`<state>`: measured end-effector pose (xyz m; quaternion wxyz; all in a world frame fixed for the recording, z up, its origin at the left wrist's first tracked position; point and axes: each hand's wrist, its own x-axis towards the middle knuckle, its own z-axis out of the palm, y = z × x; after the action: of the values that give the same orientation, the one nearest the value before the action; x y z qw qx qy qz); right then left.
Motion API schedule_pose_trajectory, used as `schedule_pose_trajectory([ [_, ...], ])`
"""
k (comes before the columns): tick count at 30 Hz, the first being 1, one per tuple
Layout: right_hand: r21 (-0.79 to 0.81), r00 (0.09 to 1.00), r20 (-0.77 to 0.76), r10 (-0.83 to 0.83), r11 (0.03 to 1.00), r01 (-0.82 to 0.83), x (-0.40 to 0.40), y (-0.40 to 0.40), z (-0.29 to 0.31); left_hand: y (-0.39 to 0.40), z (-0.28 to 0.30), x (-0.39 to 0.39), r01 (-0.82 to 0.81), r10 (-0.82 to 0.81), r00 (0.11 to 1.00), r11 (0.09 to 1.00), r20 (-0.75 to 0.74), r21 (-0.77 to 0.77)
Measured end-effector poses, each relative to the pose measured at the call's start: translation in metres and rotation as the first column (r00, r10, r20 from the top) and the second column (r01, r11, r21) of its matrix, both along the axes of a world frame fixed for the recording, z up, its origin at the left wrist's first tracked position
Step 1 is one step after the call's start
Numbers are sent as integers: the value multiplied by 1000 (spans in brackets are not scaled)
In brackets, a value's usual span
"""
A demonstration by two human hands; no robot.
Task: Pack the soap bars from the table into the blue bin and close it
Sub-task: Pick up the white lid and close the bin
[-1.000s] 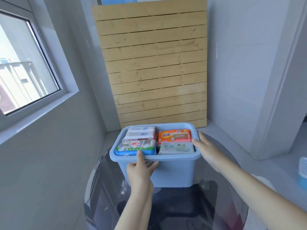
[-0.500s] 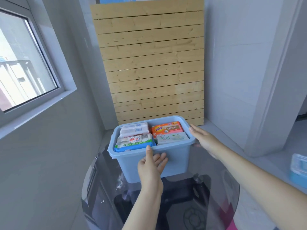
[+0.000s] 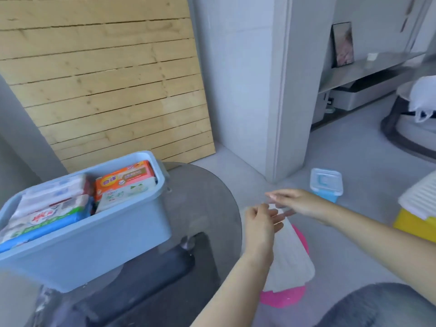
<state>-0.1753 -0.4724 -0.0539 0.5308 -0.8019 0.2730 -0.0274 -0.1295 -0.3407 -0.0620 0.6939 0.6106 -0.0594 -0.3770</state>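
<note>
Bin (image 3: 94, 244) full of soap bars (image 3: 122, 185), likely heavy, rigid; grip rim w/ both; left hand (image 3: 260, 224) & right hand (image 3: 297, 202) empty, loosely open.

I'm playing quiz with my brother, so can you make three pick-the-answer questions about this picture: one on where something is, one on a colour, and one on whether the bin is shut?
1. Where is the blue bin?
A. on the glass table
B. on the floor
C. on the shelf

2. What colour is the soap pack at the bin's back right?
A. purple
B. orange
C. black

3. How is the bin now?
A. shut with a lid
B. open, full of soap
C. tipped over and empty

Answers:
1 A, it stands on the glass table.
2 B, its wrapper is orange.
3 B, no lid is on it, and both the left hand and right hand are away from it.
</note>
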Motion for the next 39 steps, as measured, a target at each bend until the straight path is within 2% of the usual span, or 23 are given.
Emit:
schedule_pose_trajectory([
  [4, -92, 990, -109, -84, 993, 74, -23, -33, -56, -47, -59, -11, -30, 14, 996, 979, 84, 201],
  [8, -153, 959, -205, -196, 974, 166, -32, -44, -132, -57, -124, 0, -87, -17, 975, 888, 221, 452],
  [11, -318, 905, -375, -203, 945, 80, -34, -43, -179, -56, -161, 12, -114, -69, 958, 798, 277, 592],
  [14, -276, 874, -452, -181, 959, 56, -31, -40, -206, -51, -185, 20, -126, -96, 953, 734, 286, 667],
  [17, -225, 890, -415, -191, 969, 103, -29, -38, -219, -49, -200, 20, -85, -87, 967, 775, 238, 627],
  [22, -203, 906, -297, -301, 947, 248, -29, -37, -215, -49, -195, 14, -76, -66, 971, 825, 229, 560],
  [25, -276, 904, -196, -379, 906, 320, -34, -42, -193, -52, -174, 9, -65, -73, 969, 844, 234, 532],
  [29, -328, 869, -50, -492, 830, 451, -44, -58, -137, -60, -127, -1, -6, -135, 957, 875, 257, 484],
  [33, -309, 862, 140, -487, 806, 505, -63, -65, -60, -59, -60, -3, 48, -176, 914, 942, 367, 333],
  [37, -206, 834, 288, -471, 820, 534, -70, -45, 6, -30, 17, 7, 60, -121, 844, 989, 523, 132],
  [39, -92, 812, 368, -453, 851, 517, -64, -21, 34, -1, 50, 18, 60, -87, 819, 996, 567, 66],
])
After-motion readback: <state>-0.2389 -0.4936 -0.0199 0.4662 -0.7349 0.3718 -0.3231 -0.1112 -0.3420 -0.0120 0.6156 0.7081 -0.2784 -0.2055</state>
